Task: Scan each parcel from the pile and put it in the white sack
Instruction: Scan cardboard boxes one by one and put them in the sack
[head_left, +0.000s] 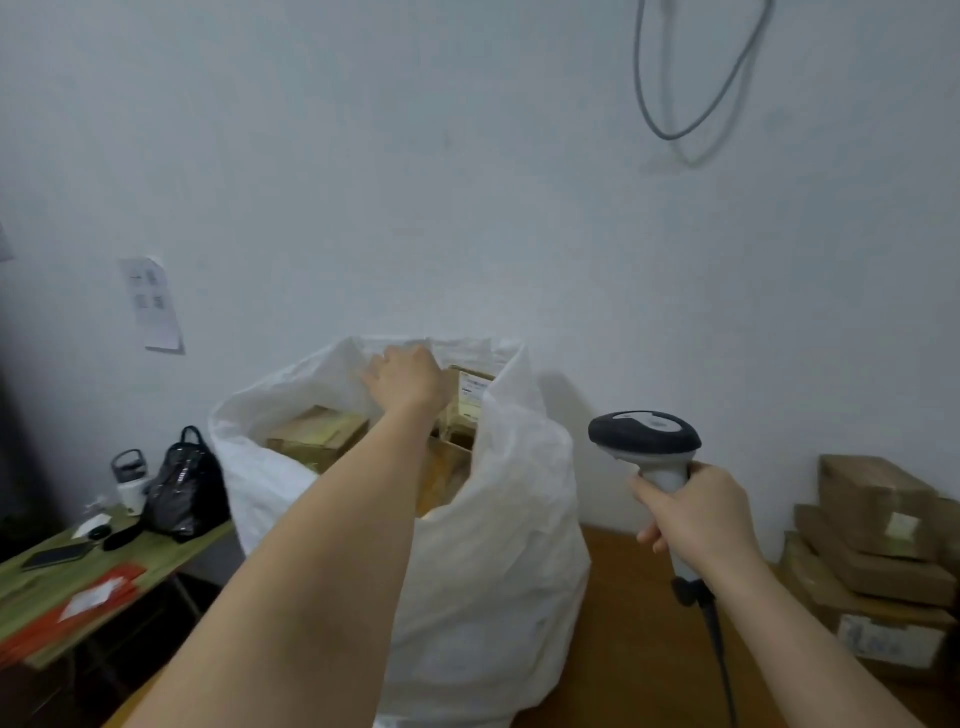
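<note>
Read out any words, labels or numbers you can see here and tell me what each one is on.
No text here can be read.
Paper sheet on the wall: dark characters, too blurred.
Label on the parcel in the white sack: print too small.
Label on the bottom box of the pile: dark marks, blurred.
Label on a higher box: nothing legible.
White label on the orange envelope: unreadable.
Scanner: no visible text.

One white sack (483, 545) and one scanner (647, 441) are seen. Three parcels (317, 434) are counted inside the sack, and four boxes (872, 504) are stacked at the right.
</note>
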